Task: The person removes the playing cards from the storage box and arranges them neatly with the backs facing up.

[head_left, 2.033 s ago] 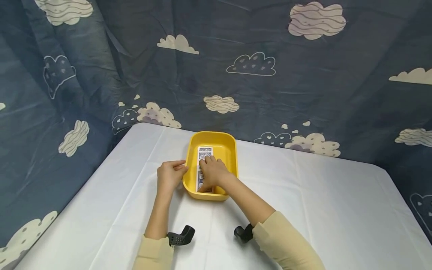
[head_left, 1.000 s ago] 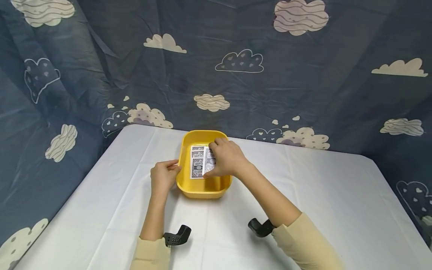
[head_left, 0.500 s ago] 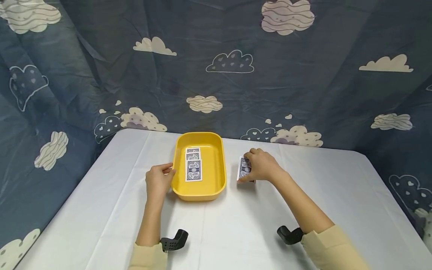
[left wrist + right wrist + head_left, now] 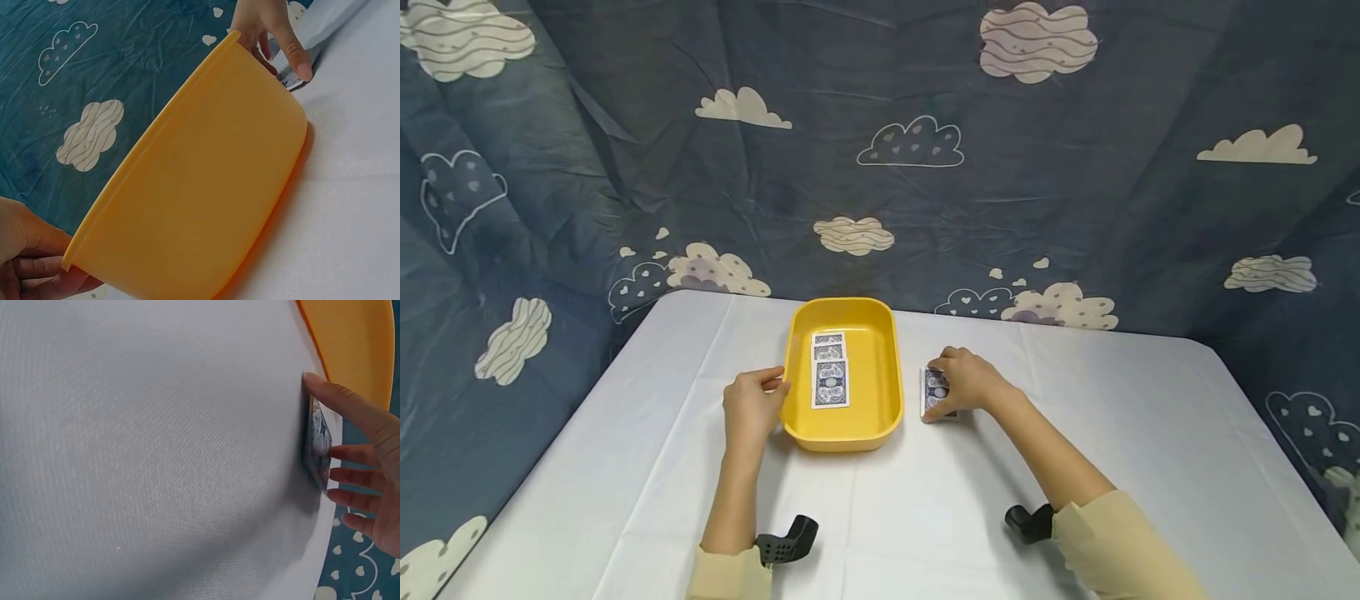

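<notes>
A yellow plastic tub (image 4: 874, 371) sits on the white-covered table, and my left hand (image 4: 752, 407) pinches its left rim between thumb and fingers, as the left wrist view shows too. Inside the tub, along its left side, several blue-backed playing cards (image 4: 831, 383) lie face down in an overlapping column. To the right of the tub, my right hand (image 4: 972, 383) grips a small deck of playing cards (image 4: 935, 390) by its ends, low at the tabletop. The right wrist view has the deck (image 4: 319, 440) between the thumb and the spread fingers.
White cloth (image 4: 865, 525) covers the table. A dark blue curtain (image 4: 820, 192) with cloud prints hangs behind it and along the left side. Black wrist cameras (image 4: 788, 542) are strapped to both forearms.
My right hand has lifted the deck out of the tub, carried it right over the rim and lowered it to the tabletop. Several cards stay in the tub; the left hand keeps its place at the rim.
</notes>
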`<state>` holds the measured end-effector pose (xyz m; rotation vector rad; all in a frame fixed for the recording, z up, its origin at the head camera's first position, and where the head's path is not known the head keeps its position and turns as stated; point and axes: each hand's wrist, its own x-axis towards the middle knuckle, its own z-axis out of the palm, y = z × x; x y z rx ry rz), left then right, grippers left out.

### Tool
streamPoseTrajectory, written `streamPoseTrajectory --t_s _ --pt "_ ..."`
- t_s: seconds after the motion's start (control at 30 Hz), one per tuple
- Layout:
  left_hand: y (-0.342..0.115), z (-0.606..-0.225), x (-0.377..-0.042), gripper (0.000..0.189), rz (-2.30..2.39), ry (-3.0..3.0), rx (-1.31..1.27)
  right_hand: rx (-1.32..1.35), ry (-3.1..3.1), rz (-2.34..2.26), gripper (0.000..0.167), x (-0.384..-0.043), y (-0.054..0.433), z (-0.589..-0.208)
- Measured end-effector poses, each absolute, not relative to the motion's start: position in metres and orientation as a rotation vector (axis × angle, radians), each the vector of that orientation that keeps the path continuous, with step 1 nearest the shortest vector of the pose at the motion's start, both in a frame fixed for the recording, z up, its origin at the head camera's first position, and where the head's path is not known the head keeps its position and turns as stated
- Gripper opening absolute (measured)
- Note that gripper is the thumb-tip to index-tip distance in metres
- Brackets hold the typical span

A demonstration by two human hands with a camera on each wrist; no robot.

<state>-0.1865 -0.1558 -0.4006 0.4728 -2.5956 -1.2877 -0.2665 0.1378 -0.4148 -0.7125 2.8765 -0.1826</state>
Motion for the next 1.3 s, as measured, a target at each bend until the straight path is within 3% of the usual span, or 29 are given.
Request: streamPoseTrajectory --t_s 0.2,0.4,0.53,0.77,1.1,1.3 --pt "-0.157 -0.400 -0.188 0.028 -1.278 -2.600 0.478 -0.681 2.960 -0.251 0.094 -0.270 0.137 -0.414" --pt "-0.158 -0.399 -0.187 0.028 -1.283 -2.598 0.487 -0.736 3.131 -0.734 0.056 -0.271 0.116 -0.400" --pt "-0.159 -0.398 -0.187 0.028 -1.278 -2.596 0.491 -0.877 3.070 -0.872 0.045 -0.268 0.087 -0.384" --pt "-0.159 -0.401 -0.186 0.028 -1.290 -2.590 0.488 -1.138 2.948 -0.605 0.061 -0.267 0.038 -0.378" --pt "-0.159 -0.407 -0.188 0.028 -1.300 -2.585 0.462 -0.942 2.778 -0.272 0.093 -0.275 0.009 -0.403" --pt "-0.161 -0.406 -0.190 0.028 -1.297 -2.577 0.450 -0.825 2.819 -0.238 0.099 -0.280 -0.001 -0.411"
